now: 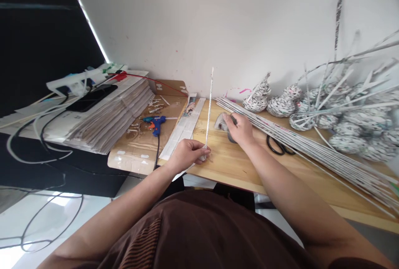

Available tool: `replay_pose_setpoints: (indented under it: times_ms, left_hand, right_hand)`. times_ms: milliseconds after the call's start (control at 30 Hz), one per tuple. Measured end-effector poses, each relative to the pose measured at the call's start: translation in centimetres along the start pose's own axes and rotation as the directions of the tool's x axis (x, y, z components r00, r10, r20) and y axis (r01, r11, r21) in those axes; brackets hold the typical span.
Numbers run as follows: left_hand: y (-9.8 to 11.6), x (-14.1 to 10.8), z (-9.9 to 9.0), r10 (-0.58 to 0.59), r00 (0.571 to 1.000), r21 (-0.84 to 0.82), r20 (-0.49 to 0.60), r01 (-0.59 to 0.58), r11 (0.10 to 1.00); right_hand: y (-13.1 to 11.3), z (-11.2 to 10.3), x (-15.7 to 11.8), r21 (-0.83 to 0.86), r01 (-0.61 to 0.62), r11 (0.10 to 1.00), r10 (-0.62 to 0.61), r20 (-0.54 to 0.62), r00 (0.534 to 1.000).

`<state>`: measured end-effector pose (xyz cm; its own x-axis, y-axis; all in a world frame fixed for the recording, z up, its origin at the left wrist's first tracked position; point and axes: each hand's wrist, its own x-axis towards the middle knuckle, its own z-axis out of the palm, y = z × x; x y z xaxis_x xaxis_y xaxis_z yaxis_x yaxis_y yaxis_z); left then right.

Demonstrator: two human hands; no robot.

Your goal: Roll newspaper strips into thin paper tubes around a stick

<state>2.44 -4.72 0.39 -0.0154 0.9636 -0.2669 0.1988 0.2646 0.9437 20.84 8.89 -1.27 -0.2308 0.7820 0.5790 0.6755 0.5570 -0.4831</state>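
Observation:
My left hand (190,152) is closed near the table's front edge, thumb and fingers pinching the lower end of a thin white rolled-paper stick (210,109). The stick points up and away from me. Something whitish shows under the fingertips, too covered to make out. To the right, my right hand (242,128) is closed on a crumpled grey rag (220,122) at the tabletop. Part of the rag lies hidden beneath the fingers. Flat paper strips (183,125) lie just beyond my left hand. Black-handled scissors (276,146) rest right of my right hand, partly under paper sticks.
A long bundle of rolled-paper sticks (299,142) crosses the table's right side. Behind it sit several woven paper pieces (282,102) with sticks jutting out. A blue glue gun (158,125) lies on cardboard (131,159). Left are a paper stack (124,111) and a power strip (75,82).

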Motion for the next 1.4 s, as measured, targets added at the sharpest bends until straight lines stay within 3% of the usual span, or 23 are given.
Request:
replay_pose_setpoints:
  times_ms: [100,167,233,333,433,667,833,1000,1167,1300,1400]
  left_hand:
    - [0.1,0.0,0.0,-0.006,1.000,-0.003,-0.013,0.006,1.000]
    - [0.2,0.0,0.1,-0.006,1.000,-0.001,-0.017,0.006,1.000]
    - [0.2,0.1,0.1,0.003,1.000,0.003,-0.012,-0.003,1.000]
    - [0.1,0.2,0.1,0.015,1.000,0.004,-0.008,-0.015,1.000]
    - [-0.2,0.3,0.2,0.022,1.000,0.009,-0.004,-0.022,1.000]
    - [-0.2,0.2,0.3,0.019,1.000,0.008,0.003,-0.019,1.000]
    - [-0.3,0.2,0.3,0.023,1.000,0.016,-0.012,-0.023,1.000]
    - [-0.4,0.2,0.3,0.030,0.999,0.025,-0.010,-0.030,0.999]
    - [-0.1,0.0,0.3,0.021,1.000,0.012,-0.020,-0.021,1.000]
    - [0.1,-0.1,0.4,0.025,1.000,0.017,-0.017,-0.025,1.000]
    - [0.2,-0.2,0.4,0.022,1.000,0.003,-0.017,-0.022,1.000]
  right_hand:
    - [-1.1,-0.8,-0.3,0.131,0.145,0.981,-0.135,-0.077,0.988]
    - [-2.2,-1.3,-0.7,0.287,0.150,0.946,-0.155,-0.004,0.988]
    - [-3.4,-1.6,-1.1,0.518,0.006,0.855,-0.140,0.221,0.965]
    - [-4.5,-1.6,-1.6,0.693,-0.241,0.680,-0.217,0.504,0.836]
    - [-4.8,-1.3,-1.9,0.725,-0.360,0.586,-0.234,0.578,0.782]
    - [-5.1,-0.7,-2.1,0.721,-0.536,0.439,0.019,0.589,0.808]
    - [-5.3,-0.8,-2.2,0.696,-0.519,0.497,-0.065,0.626,0.777]
    - [-5.3,-0.6,-2.2,0.710,-0.516,0.479,0.072,0.554,0.829]
    - [-5.2,-0.7,-2.1,0.681,-0.532,0.503,-0.012,0.621,0.784]
    - [-5.3,-1.0,-2.1,0.708,-0.518,0.479,0.068,0.559,0.826]
    - [-5.4,-1.3,-2.0,0.706,-0.526,0.474,-0.032,0.611,0.791]
